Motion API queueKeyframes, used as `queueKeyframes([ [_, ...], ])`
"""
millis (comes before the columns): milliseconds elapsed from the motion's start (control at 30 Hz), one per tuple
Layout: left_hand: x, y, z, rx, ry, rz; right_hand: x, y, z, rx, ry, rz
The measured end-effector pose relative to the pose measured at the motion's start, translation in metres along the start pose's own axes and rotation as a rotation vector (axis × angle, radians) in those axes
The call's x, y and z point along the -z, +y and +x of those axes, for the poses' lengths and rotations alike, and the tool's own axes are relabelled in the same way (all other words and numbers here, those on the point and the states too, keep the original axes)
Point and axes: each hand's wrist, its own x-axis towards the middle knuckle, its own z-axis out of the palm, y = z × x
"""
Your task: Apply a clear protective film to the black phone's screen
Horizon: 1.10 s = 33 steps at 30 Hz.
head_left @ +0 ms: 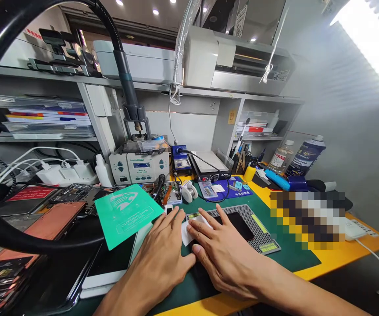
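Observation:
My right hand (224, 250) presses a folded white wipe (187, 235) down with its fingers, over a dark flat surface largely hidden under both hands. The index finger is stretched apart from the others. Beside it, my left hand (165, 245) lies palm down with fingers extended and holds nothing I can see. Its fingertips are near the wipe's left edge. A black phone (240, 224) lies on a grey perforated mat (266, 232) just beyond my right hand. Left of my left hand is a green square film packet (128, 215), printed "Cutting Skin Hydrogel".
A black flexible lamp-like arm (44, 245) curves around the left side. Phones and phone parts (49, 224) crowd the left bench. Behind stand a soldering station (140, 166), a solder spool (188, 192) and a heating plate (211, 164). Bottles (281, 156) stand at right.

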Motion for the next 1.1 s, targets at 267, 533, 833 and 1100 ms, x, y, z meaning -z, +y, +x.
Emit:
queueKeyframes([
  [267, 0.008, 0.001, -0.004, -0.033, -0.075, -0.025, 0.002, -0.011, -0.020, -0.009, -0.079, 0.065],
  [533, 0.016, 0.002, -0.008, -0.010, -0.170, -0.054, -0.007, -0.018, -0.031, -0.031, -0.151, 0.069],
  [833, -0.001, -0.004, -0.003, 0.059, -0.190, 0.024, -0.056, -0.011, -0.048, -0.032, 0.118, -0.087],
  [1100, -0.001, -0.001, 0.002, 0.066, -0.187, 0.077, -0.034, 0.010, -0.087, -0.213, 0.083, -0.124],
])
